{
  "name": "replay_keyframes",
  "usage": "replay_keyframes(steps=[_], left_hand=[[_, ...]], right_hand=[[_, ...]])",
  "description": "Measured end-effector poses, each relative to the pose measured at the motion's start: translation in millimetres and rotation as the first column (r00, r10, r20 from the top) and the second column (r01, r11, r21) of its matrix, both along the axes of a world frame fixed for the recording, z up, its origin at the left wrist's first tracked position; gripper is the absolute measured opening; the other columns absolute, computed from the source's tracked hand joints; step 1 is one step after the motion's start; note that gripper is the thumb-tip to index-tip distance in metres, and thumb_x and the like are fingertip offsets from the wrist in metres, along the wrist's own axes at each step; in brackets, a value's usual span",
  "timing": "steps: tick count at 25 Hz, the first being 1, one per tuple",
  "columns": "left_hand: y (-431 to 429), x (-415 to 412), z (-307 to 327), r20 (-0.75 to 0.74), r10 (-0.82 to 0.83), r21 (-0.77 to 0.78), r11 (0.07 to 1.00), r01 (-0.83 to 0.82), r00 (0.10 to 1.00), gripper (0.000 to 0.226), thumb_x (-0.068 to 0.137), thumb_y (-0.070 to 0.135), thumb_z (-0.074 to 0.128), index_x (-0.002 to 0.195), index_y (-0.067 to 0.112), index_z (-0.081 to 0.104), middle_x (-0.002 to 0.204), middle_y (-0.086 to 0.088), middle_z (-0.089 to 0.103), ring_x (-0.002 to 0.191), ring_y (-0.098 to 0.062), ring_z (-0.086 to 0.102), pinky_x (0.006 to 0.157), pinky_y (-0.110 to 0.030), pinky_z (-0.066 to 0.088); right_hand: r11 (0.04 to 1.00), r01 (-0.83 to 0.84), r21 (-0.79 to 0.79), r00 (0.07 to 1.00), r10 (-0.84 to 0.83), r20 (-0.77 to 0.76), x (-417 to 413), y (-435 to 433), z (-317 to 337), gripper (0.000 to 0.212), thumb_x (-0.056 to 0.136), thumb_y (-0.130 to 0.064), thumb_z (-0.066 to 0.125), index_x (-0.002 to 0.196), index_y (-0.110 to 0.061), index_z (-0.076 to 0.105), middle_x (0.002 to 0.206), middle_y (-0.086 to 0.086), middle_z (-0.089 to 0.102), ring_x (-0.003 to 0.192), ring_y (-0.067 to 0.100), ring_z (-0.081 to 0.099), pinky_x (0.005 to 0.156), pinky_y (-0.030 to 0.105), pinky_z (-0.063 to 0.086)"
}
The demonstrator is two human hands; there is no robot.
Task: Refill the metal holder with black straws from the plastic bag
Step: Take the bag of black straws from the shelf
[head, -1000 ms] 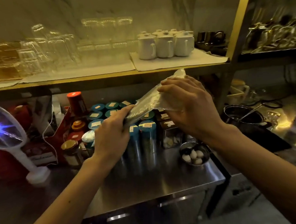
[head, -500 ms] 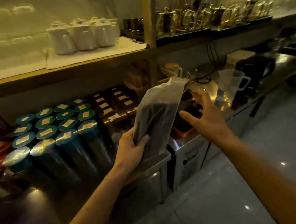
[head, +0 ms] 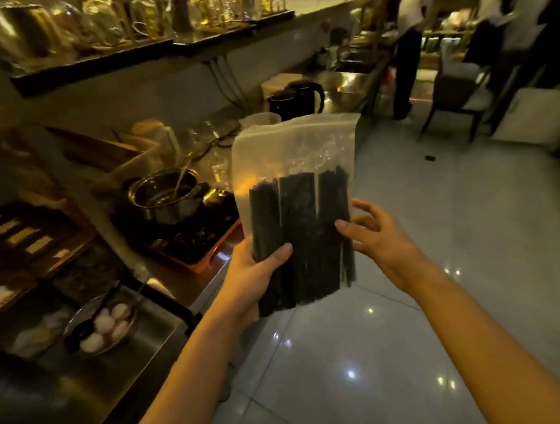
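Observation:
A clear plastic bag (head: 296, 149) stands upright in front of me, its lower half filled with bundles of black straws (head: 300, 230). My left hand (head: 254, 278) grips the bag's lower left corner, thumb across the front. My right hand (head: 375, 239) is at the bag's right edge with fingers spread; its thumb touches the front of the bag. No metal straw holder shows in the head view.
A steel counter (head: 168, 328) runs along the left with a bowl of eggs (head: 101, 325), a metal pot (head: 166, 195) on an orange tray (head: 200, 261) and black kettles (head: 295, 100). Shelves of glassware hang above. Tiled floor lies to the right; people and a chair (head: 460, 92) stand at the far end.
I have turned right, away from the blue-lidded canisters, and now look down the aisle. The bag has come upright in front of me, and my right hand has moved to its right edge.

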State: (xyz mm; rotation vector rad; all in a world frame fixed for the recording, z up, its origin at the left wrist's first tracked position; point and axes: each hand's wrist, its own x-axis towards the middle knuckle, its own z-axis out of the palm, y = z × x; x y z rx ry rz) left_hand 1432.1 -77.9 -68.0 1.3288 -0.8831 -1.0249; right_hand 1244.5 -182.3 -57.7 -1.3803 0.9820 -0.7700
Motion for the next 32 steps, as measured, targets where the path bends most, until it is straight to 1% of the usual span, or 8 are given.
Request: replay_keyframes(steps=[3, 7, 10, 13, 19, 22, 28, 32], left_hand=[[-39.7, -23.8, -8.0, -0.073, -0.133, 0.030, 0.990, 0.136, 0.988, 0.024, 0.088, 0.008, 0.066, 0.107, 0.023, 0.064, 0.102, 0.006, 0.075, 0.098, -0.011, 0.071, 0.081, -0.029, 0.058], [-102.7, -41.5, -27.3, -0.165, -0.285, 0.087, 0.950, 0.301, 0.944, 0.032, 0.087, 0.006, 0.064, 0.119, 0.006, 0.063, 0.114, -0.012, 0.072, 0.108, -0.026, 0.068, 0.094, -0.044, 0.053], [-152.0, -47.3, -40.3, -0.197, -0.401, 0.099, 0.900, 0.425, 0.895, 0.031, 0.089, 0.005, 0.062, 0.119, 0.004, 0.061, 0.111, -0.013, 0.072, 0.105, -0.026, 0.069, 0.088, -0.037, 0.057], [-209.5, -47.6, -43.8, -0.250, -0.532, 0.083, 0.821, 0.565, 0.809, 0.032, 0.086, 0.006, 0.064, 0.118, 0.006, 0.061, 0.106, -0.009, 0.074, 0.101, -0.024, 0.070, 0.079, -0.030, 0.058], [-301.8, -43.0, -46.7, -0.289, -0.682, 0.041, 0.693, 0.720, 0.672, 0.031, 0.084, 0.005, 0.066, 0.114, 0.010, 0.062, 0.102, -0.005, 0.075, 0.099, -0.021, 0.071, 0.079, -0.030, 0.058], [-327.9, -52.2, -57.0, -0.263, -0.713, 0.054, 0.662, 0.748, 0.650, 0.037, 0.083, 0.008, 0.070, 0.119, 0.007, 0.060, 0.107, -0.009, 0.074, 0.100, -0.023, 0.071, 0.082, -0.034, 0.058], [-373.3, -119.2, -69.9, -0.266, -0.783, 0.102, 0.556, 0.825, 0.562, 0.028, 0.087, 0.018, 0.069, 0.112, 0.008, 0.063, 0.102, -0.008, 0.075, 0.097, -0.023, 0.072, 0.080, -0.035, 0.058], [-400.0, -184.8, -76.4, -0.275, -0.811, 0.131, 0.500, 0.856, 0.516, 0.020, 0.089, 0.016, 0.066, 0.108, 0.011, 0.063, 0.097, -0.005, 0.076, 0.091, -0.019, 0.073, 0.073, -0.030, 0.058]], right_hand=[[0.996, 0.063, 0.062, 0.996, -0.066, 0.051, -33.5, -18.0, -8.9, 0.049, 0.078, -0.028, 0.069, 0.123, -0.019, 0.055, 0.110, 0.000, 0.071, 0.097, 0.012, 0.070, 0.090, 0.036, 0.054], [0.958, 0.278, 0.076, 0.952, -0.285, 0.111, -68.0, -45.1, -28.2, 0.033, 0.084, -0.011, 0.068, 0.116, -0.012, 0.061, 0.107, 0.006, 0.073, 0.098, 0.018, 0.071, 0.088, 0.037, 0.057], [0.907, 0.416, 0.070, 0.902, -0.421, 0.097, -82.0, -64.1, -34.9, 0.027, 0.085, -0.004, 0.066, 0.111, -0.009, 0.061, 0.105, 0.009, 0.072, 0.098, 0.020, 0.071, 0.084, 0.032, 0.058], [0.837, 0.545, 0.043, 0.835, -0.547, 0.067, -82.7, -88.4, -30.0, 0.022, 0.085, -0.004, 0.067, 0.106, -0.011, 0.061, 0.102, 0.008, 0.072, 0.097, 0.019, 0.071, 0.084, 0.033, 0.058], [0.666, 0.745, -0.025, 0.666, -0.744, 0.046, -64.1, -127.3, -20.3, 0.026, 0.084, -0.005, 0.068, 0.108, -0.011, 0.060, 0.102, 0.006, 0.071, 0.094, 0.016, 0.071, 0.079, 0.027, 0.058], [0.578, 0.816, 0.000, 0.577, -0.816, 0.026, -65.1, -136.8, -26.9, 0.025, 0.083, -0.007, 0.070, 0.106, -0.014, 0.061, 0.106, 0.008, 0.071, 0.098, 0.021, 0.071, 0.088, 0.039, 0.057], [0.371, 0.928, 0.038, 0.369, -0.928, 0.047, -109.0, -148.5, -37.4, 0.027, 0.083, -0.008, 0.070, 0.107, -0.016, 0.061, 0.107, 0.006, 0.071, 0.099, 0.021, 0.071, 0.091, 0.045, 0.055], [0.315, 0.947, 0.059, 0.311, -0.948, 0.069, -159.9, -156.1, -45.0, 0.021, 0.087, -0.016, 0.065, 0.108, -0.017, 0.063, 0.103, 0.004, 0.074, 0.098, 0.019, 0.071, 0.088, 0.042, 0.054]])
